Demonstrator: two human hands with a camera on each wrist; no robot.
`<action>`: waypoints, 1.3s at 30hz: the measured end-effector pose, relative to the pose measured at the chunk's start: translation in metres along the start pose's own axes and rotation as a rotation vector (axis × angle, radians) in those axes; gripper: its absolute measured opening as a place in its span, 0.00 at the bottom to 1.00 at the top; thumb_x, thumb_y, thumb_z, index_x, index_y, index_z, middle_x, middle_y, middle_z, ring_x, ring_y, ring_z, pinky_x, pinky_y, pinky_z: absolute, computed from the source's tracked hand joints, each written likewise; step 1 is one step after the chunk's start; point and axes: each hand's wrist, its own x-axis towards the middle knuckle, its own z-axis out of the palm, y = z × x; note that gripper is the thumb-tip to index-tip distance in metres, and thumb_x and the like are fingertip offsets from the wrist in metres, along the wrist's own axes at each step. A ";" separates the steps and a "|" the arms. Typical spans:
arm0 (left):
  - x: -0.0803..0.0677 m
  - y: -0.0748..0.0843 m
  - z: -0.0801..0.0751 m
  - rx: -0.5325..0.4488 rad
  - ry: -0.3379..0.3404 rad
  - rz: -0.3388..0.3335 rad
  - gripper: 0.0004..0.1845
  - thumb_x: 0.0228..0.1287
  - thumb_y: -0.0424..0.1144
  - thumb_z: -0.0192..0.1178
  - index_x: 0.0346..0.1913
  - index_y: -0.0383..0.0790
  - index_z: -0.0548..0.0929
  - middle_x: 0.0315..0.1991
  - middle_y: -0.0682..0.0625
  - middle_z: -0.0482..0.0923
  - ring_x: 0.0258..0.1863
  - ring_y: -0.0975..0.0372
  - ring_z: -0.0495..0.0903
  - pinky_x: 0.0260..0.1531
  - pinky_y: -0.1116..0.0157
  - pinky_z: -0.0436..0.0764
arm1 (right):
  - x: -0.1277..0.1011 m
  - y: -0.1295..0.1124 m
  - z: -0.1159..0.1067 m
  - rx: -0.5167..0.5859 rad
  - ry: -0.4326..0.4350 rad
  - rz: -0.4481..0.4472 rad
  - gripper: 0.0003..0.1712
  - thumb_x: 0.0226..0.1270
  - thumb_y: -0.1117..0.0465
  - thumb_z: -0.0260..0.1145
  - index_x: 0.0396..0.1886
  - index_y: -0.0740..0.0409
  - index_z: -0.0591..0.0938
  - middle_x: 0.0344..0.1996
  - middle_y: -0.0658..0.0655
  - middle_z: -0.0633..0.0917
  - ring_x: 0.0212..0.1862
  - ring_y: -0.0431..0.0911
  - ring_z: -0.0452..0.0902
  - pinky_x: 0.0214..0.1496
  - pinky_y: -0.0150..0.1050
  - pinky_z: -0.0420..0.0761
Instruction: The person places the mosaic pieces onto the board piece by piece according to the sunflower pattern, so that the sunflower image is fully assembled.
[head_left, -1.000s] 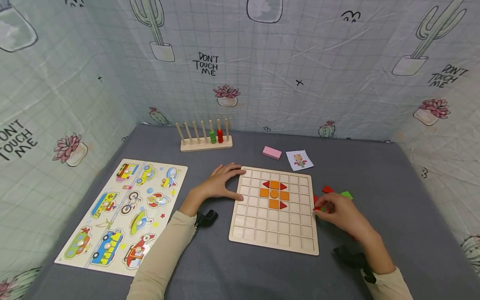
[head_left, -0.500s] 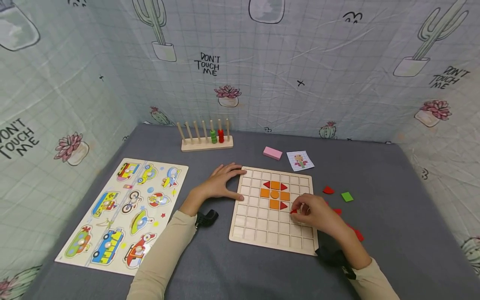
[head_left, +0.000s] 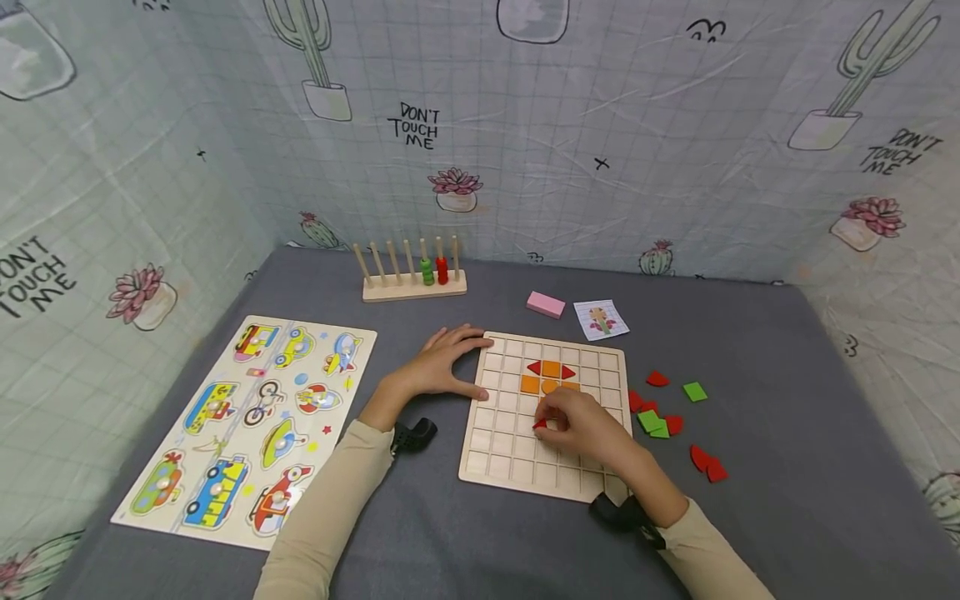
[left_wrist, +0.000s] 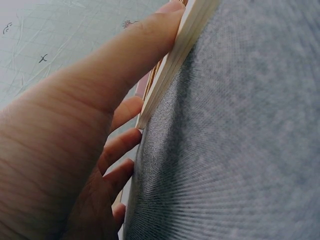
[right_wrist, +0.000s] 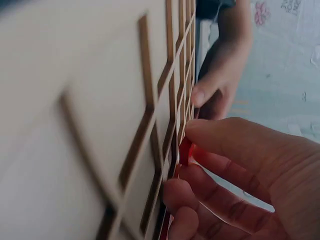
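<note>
Here, at a grey cloth-covered surface (head_left: 750, 350), I am pinching a small red piece (head_left: 539, 424) between the thumb and fingers of my right hand (head_left: 581, 423), pressing it down onto the wooden grid board (head_left: 510, 450). The piece is sitting against the board's cells, just below and left of the orange squares (head_left: 551, 369) and red triangles (head_left: 533, 367) already seated near the board's middle; in the right wrist view the red piece (right_wrist: 184, 150) is lying right on the engraved grid lines.

My left hand (head_left: 442, 365) is resting flat beside the board's left edge, fingers relaxed and straight, thumb lying along the rim (left_wrist: 170, 80) and bracing it without gripping.

Loose red and green pieces (head_left: 656, 421) are scattered on the surface to the right of the board, well apart from my hands. Beyond the board a pink block (head_left: 544, 305) and a small picture card (head_left: 600, 319) are lying side by side, and a wooden peg rack (head_left: 412, 283) with a green and a red bead is standing farther back. A vehicle puzzle board (head_left: 247, 425) is lying at the far left.
</note>
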 end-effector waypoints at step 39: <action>0.000 -0.001 0.002 0.016 0.003 -0.006 0.46 0.51 0.55 0.74 0.73 0.48 0.66 0.75 0.45 0.56 0.77 0.51 0.45 0.75 0.48 0.36 | 0.027 -0.001 -0.004 -0.027 -0.056 -0.002 0.04 0.59 0.69 0.70 0.32 0.60 0.84 0.28 0.52 0.79 0.29 0.43 0.68 0.29 0.31 0.70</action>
